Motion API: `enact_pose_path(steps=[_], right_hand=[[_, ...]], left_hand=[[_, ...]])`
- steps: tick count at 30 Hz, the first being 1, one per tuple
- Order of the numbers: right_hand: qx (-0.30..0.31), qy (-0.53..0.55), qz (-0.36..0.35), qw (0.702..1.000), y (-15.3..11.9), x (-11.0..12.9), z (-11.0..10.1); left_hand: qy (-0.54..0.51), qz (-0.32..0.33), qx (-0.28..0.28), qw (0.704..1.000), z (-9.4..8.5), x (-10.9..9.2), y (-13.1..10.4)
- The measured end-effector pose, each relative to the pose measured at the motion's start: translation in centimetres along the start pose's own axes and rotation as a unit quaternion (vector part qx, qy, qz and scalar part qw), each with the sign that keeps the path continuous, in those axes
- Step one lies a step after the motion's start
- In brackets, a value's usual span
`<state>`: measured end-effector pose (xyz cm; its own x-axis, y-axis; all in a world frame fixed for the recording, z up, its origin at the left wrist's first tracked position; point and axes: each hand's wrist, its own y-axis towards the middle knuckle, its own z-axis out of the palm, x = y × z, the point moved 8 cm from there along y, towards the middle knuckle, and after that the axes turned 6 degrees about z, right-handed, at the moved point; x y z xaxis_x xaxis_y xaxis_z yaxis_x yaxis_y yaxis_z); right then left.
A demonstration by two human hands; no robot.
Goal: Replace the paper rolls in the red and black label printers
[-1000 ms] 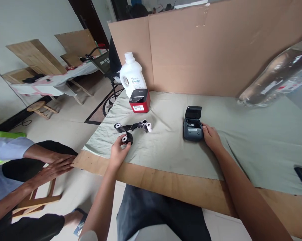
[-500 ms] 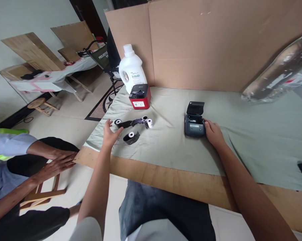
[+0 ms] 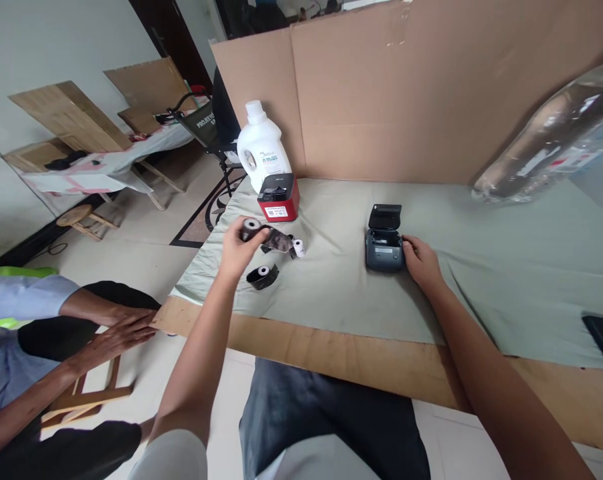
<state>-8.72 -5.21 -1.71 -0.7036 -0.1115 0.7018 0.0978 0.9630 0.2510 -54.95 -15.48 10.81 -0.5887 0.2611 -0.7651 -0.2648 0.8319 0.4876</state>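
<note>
On the cloth-covered worktop [image 3: 326,300], a dark grey plastic box-shaped device [image 3: 384,255] sits with its black lid [image 3: 385,216] open, right side touched by the right grip [image 3: 423,264]. The left grip [image 3: 236,251] holds a black roll with a white core [image 3: 252,225], dark strip [image 3: 280,241] trailing right; a loosened black roll [image 3: 263,277] lies nearer.

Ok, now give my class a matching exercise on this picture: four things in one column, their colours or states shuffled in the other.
1. bottle
2. left hand
3. boxy device before the bottle
4. device touching the right hand

A. lid open
B. red sides, black top
C. white, upright
D. holding a dark roll

Pairs: 1-C, 2-D, 3-B, 4-A
</note>
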Motion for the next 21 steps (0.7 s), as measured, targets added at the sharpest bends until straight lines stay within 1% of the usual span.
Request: enact_pose_path(steps=[1,2,3,4,5,7,9,10,12,14,18,21], right_hand=[[-0.021,0.004,-0.006,1.0,-0.1,0.9,-0.7],[-0.039,0.01,-0.016,0.999,-0.3,2.2,-1.5],[-0.051,0.018,-0.029,0.998,-0.5,3.7,-2.3],[-0.051,0.032,-0.045,0.997,-0.7,5.4,-3.0],[-0.036,0.055,-0.056,0.996,-0.9,7.1,-3.7],[0.033,0.122,-0.07,0.99,-1.0,10.7,-4.6],[0.11,0.178,-0.069,0.975,-1.0,13.8,-5.2],[0.144,0.191,-0.068,0.969,-0.9,15.0,-5.5],[0.209,0.191,-0.064,0.957,-0.7,16.5,-5.7],[0.252,0.181,-0.051,0.949,-0.3,16.8,-5.6],[0.272,0.188,-0.006,0.944,0.6,15.0,-5.0],[0.279,0.219,0.019,0.935,1.1,13.7,-4.2]], left_hand=[[-0.004,0.027,0.018,0.999,1.6,-2.0,0.0],[-0.006,0.042,0.049,0.998,3.5,-3.8,-0.1],[-0.004,0.051,0.085,0.995,5.6,-5.4,-0.2],[-0.005,0.059,0.124,0.99,7.7,-6.9,-0.4],[-0.004,0.069,0.165,0.984,9.9,-8.3,-0.5],[0.001,0.104,0.237,0.966,13.7,-10.8,-0.6],[0.015,0.142,0.288,0.947,16.8,-12.9,-0.7],[0.026,0.154,0.303,0.94,18.0,-13.6,-0.6],[0.054,0.163,0.318,0.932,20.0,-14.4,-0.6],[0.081,0.158,0.321,0.93,21.4,-14.6,-0.6],[0.107,0.156,0.335,0.923,23.4,-14.4,-1.2],[0.095,0.169,0.34,0.92,23.8,-14.3,-1.4]])
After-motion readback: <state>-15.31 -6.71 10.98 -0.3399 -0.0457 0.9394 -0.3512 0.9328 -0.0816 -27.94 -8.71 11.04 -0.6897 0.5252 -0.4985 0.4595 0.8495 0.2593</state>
